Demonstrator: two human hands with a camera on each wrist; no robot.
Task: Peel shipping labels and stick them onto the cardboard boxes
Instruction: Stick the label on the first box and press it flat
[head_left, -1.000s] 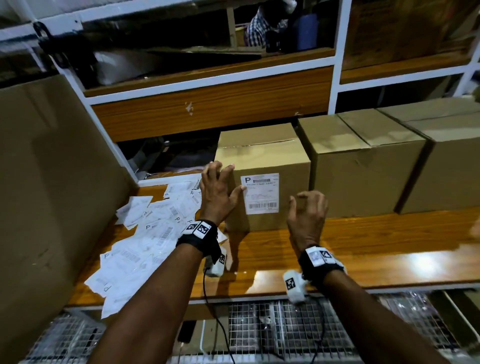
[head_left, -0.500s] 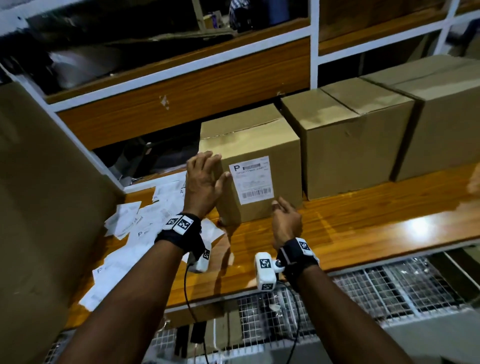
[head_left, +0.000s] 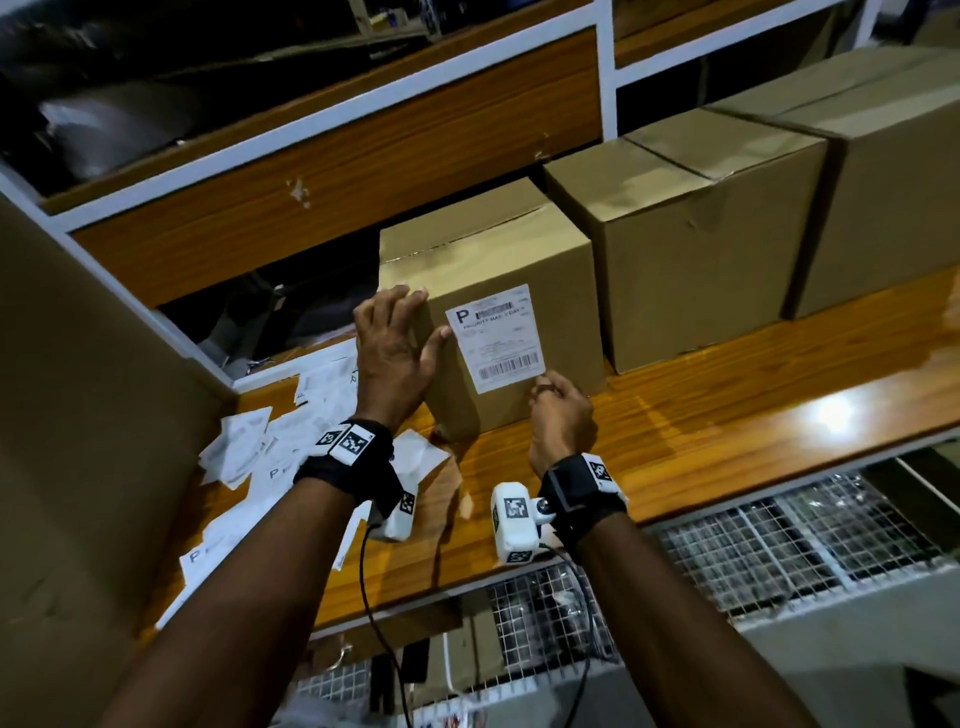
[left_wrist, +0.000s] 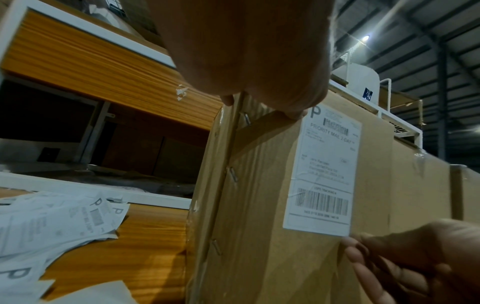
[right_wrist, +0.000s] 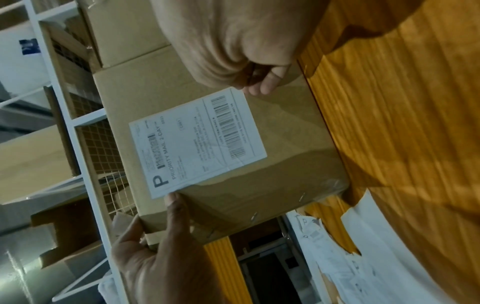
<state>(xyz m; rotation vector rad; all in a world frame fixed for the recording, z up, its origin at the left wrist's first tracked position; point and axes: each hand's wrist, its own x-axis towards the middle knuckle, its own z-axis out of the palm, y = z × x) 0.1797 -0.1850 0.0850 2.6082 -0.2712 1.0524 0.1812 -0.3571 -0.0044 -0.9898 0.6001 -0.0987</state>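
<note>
1. A person's left hand (head_left: 395, 353) lay spread over the left corner of a cardboard box (head_left: 524, 249) on the wooden desk (head_left: 727, 415), fingers straight along its side and thumb on the front face, apparently to brace the box.
2. A shipping label (head_left: 494, 338) sat stuck on the front face of that box, lightly creased near the barcode.
3. The right hand (head_left: 561, 415) hung at the label's lower right corner with fingers curled; its fingertips (left_wrist: 350, 246) met the cardboard just below that corner, holding nothing, probably to rub the edge down.
4. Loose labels (head_left: 244, 447) were strewn over the desk to the left, some under the left wrist.
5. Two more boxes (head_left: 691, 249) stood just beside on the right, with no labels visible on them.
6. A large cardboard sheet (head_left: 93, 415) walled in the left side; nothing blocked the front face.
</note>
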